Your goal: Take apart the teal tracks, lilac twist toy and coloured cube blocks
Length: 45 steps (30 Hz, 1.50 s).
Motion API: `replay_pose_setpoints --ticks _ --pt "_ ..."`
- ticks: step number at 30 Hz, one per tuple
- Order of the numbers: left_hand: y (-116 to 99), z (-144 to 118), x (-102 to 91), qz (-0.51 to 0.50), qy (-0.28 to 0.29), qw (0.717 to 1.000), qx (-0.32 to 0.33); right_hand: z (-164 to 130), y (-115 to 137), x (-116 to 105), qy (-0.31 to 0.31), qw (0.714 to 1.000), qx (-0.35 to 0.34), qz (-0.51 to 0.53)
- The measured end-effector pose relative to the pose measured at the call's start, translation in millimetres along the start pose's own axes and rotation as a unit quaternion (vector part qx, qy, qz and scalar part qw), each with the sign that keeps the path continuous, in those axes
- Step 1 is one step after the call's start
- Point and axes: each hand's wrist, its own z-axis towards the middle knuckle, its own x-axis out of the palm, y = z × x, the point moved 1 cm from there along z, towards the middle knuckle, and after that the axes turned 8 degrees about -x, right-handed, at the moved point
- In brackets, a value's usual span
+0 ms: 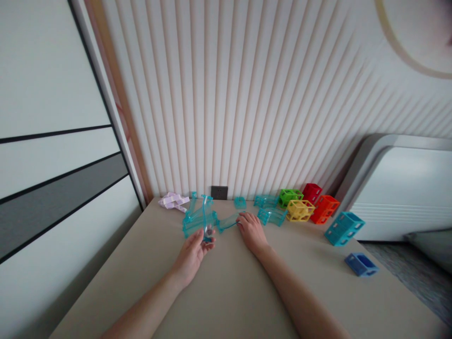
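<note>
My left hand grips the lower end of a long, see-through teal track piece, which stands tilted up from my fingers. Other teal track pieces lie just behind it. With curled fingers, my right hand holds the right end of a curved teal track piece on the table. Its fingertips are partly hidden. Right of that hand lie more curved teal pieces, and a small square teal piece is near the wall.
A purple-and-white paper-like bundle lies at the table's back left. Green, yellow, red, orange, teal and blue block frames stand along the right. A black socket is on the ribbed wall.
</note>
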Motion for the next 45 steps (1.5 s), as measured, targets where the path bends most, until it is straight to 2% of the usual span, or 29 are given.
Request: replay_pose_setpoints --ticks 7,10,20,30,40,45 --pt "4 12 -10.2 0.058 -0.069 0.995 0.045 0 0 2 -0.012 1.0 0.006 0.007" --pt "4 17 -13.3 0.063 -0.081 0.994 0.048 -1 0 1 -0.019 1.0 0.014 0.012" --pt "5 19 -15.6 0.066 -0.07 0.994 0.048 -2 1 -3 -0.025 0.999 0.018 0.023" --pt "3 14 -9.9 0.075 -0.035 0.996 0.034 -2 0 -2 -0.022 0.999 0.011 0.035" --pt "4 16 -12.0 0.066 -0.042 0.996 0.03 -2 1 -5 -0.006 0.999 0.009 0.048" --pt "3 18 -12.3 0.052 -0.054 0.997 0.021 -4 1 -8 -0.002 0.998 -0.015 0.061"
